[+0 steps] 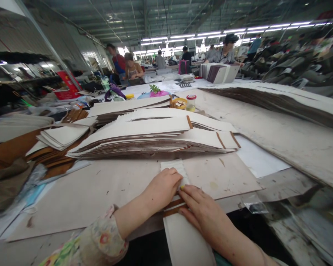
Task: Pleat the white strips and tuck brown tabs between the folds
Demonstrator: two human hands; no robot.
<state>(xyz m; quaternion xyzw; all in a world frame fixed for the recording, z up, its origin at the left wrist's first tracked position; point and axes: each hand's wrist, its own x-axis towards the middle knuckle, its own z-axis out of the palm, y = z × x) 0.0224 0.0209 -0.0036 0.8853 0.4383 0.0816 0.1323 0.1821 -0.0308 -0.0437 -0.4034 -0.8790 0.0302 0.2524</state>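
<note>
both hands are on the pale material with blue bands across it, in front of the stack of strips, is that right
Not quite: the bands across the pale material are brown, not blue, as the head view shows. The left hand and right hand are both on it, in front of the stack of strips.

I'm scanning right across the room now, and I'm making out no readable words, numbers, brands, labels or signs on anything here.
</note>
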